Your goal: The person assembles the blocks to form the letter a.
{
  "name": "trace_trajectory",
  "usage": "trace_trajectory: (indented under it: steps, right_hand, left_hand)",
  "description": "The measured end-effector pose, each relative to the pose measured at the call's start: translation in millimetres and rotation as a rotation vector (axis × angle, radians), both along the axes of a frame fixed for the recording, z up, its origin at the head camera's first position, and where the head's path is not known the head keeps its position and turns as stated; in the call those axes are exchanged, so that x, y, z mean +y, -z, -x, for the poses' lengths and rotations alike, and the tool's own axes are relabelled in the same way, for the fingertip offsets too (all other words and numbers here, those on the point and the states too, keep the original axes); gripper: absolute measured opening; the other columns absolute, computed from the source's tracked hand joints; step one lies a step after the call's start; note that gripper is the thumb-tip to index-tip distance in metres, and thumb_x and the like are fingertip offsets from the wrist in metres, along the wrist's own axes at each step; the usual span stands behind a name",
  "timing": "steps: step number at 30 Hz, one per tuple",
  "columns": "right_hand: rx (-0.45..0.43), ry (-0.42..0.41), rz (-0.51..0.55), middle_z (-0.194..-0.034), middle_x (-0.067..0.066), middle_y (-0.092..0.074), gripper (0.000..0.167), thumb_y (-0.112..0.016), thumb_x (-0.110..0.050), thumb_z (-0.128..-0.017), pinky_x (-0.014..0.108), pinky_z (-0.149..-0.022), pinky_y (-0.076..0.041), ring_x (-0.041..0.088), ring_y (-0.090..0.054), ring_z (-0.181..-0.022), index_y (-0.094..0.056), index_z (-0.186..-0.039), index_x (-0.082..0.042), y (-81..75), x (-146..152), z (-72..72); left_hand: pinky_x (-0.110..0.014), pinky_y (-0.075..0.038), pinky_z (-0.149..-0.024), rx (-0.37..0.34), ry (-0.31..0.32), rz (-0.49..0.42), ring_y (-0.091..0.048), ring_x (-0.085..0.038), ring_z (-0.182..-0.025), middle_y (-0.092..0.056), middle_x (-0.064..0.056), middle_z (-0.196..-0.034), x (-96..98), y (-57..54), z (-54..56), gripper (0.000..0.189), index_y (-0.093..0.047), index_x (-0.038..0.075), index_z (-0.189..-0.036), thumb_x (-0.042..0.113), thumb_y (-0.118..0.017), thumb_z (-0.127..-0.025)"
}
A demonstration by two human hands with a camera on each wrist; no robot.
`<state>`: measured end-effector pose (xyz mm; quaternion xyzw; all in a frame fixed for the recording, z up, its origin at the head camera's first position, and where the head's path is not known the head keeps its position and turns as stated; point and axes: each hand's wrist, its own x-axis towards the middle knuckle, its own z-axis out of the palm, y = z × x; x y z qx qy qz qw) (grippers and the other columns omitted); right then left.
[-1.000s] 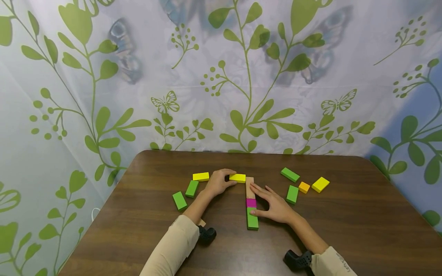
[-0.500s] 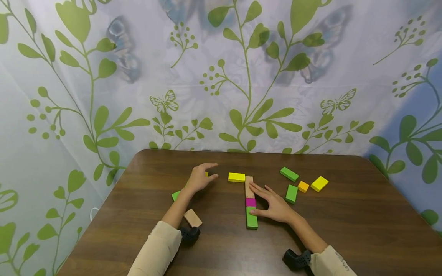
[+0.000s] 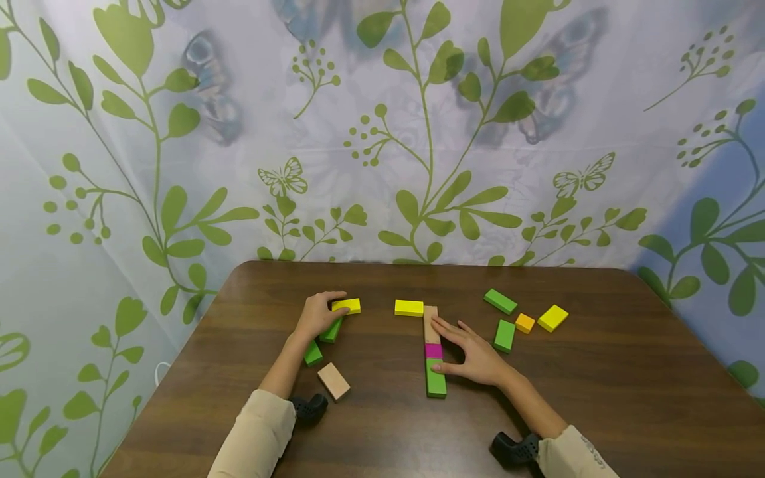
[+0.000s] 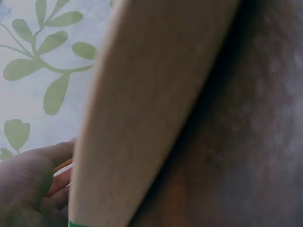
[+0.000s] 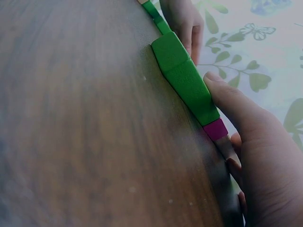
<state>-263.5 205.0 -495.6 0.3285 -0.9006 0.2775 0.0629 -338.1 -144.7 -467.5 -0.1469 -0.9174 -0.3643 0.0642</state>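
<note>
My left hand [image 3: 315, 318] is at a yellow block [image 3: 354, 305] on the left of the table, thumb across its front side and forefinger along its far side. Two green blocks [image 3: 332, 330] lie partly hidden under that hand and wrist. My right hand [image 3: 478, 358] rests beside a straight row of blocks, fingers extended. Its fingertips touch the plain wooden block [image 3: 430, 323] and its thumb touches the green block [image 3: 436, 380]; a magenta block [image 3: 433, 351] sits between these two. A second yellow block [image 3: 409, 308] lies crosswise at the row's far end, pointing left.
A loose plain wooden block [image 3: 334, 382] lies near my left wrist and fills much of the left wrist view. On the right are two green blocks [image 3: 505, 336], an orange cube [image 3: 524, 323] and another yellow block [image 3: 553, 318]. A leaf-patterned curtain [image 3: 382, 133] hangs behind the table [image 3: 382, 438].
My left hand has let go of the yellow block at the row's far end and moved left to the other yellow block. My right hand has stayed in place.
</note>
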Motion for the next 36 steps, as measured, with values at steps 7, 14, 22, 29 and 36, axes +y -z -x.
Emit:
trace_trajectory:
  steps: [7, 14, 22, 29, 36]
  right_hand:
    - [0.011, 0.001, 0.012, -0.148, 0.004, -0.029, 0.084, -0.067, -0.051, -0.078, 0.055, -0.106, -0.014, 0.026, -0.037, -0.129, -0.033, -0.145, -0.014, 0.7, 0.1, 0.2]
    - [0.002, 0.0, 0.004, -0.149, 0.003, -0.027, 0.084, -0.066, -0.053, -0.079, 0.055, -0.106, -0.014, 0.025, -0.037, -0.129, -0.032, -0.145, -0.015, 0.9, -0.5, 0.4]
    - [-0.031, 0.014, 0.01, -0.15, -0.001, -0.026, 0.084, -0.066, -0.054, -0.078, 0.053, -0.108, -0.012, 0.026, -0.031, -0.132, -0.031, -0.146, -0.017, -0.6, 0.4, 0.9]
    - [-0.046, 0.019, 0.005, -0.15, -0.002, -0.024, 0.084, -0.065, -0.054, -0.079, 0.053, -0.108, -0.011, 0.027, -0.029, -0.133, -0.03, -0.146, -0.018, 0.6, 0.3, 0.6]
    - [-0.046, 0.02, 0.004, -0.15, -0.001, -0.024, 0.085, -0.064, -0.056, -0.079, 0.052, -0.108, -0.01, 0.025, -0.03, -0.133, -0.03, -0.146, -0.017, 1.5, 0.0, 1.2]
  left_hand:
    - [-0.04, -0.05, -0.078, -0.002, 0.017, 0.013, -0.058, -0.032, -0.102, -0.063, -0.016, -0.112, 2.0, -1.6, -0.1, 0.033, -0.067, 0.005, -0.113, 0.016, -0.07, -0.083]
    - [-0.041, -0.048, -0.084, 0.031, 0.002, 0.015, -0.057, -0.03, -0.104, -0.064, -0.013, -0.11, 10.8, -4.9, -2.7, 0.033, -0.068, 0.005, -0.111, 0.018, -0.072, -0.081]
    - [-0.039, -0.048, -0.086, 0.078, 0.071, 0.01, -0.058, -0.029, -0.105, -0.065, -0.011, -0.11, 41.2, -16.1, -10.8, 0.035, -0.068, 0.005, -0.112, 0.019, -0.072, -0.08]
    - [-0.038, -0.049, -0.083, 0.079, 0.109, 0.066, -0.06, -0.028, -0.1, -0.067, -0.01, -0.105, 58.1, -10.2, -9.6, 0.032, -0.069, 0.005, -0.109, 0.02, -0.072, -0.081]
    - [-0.04, -0.048, -0.085, 0.067, 0.081, 0.079, -0.058, -0.029, -0.104, -0.066, -0.01, -0.108, 63.7, -4.4, -6.0, 0.032, -0.068, 0.006, -0.11, 0.019, -0.071, -0.082]
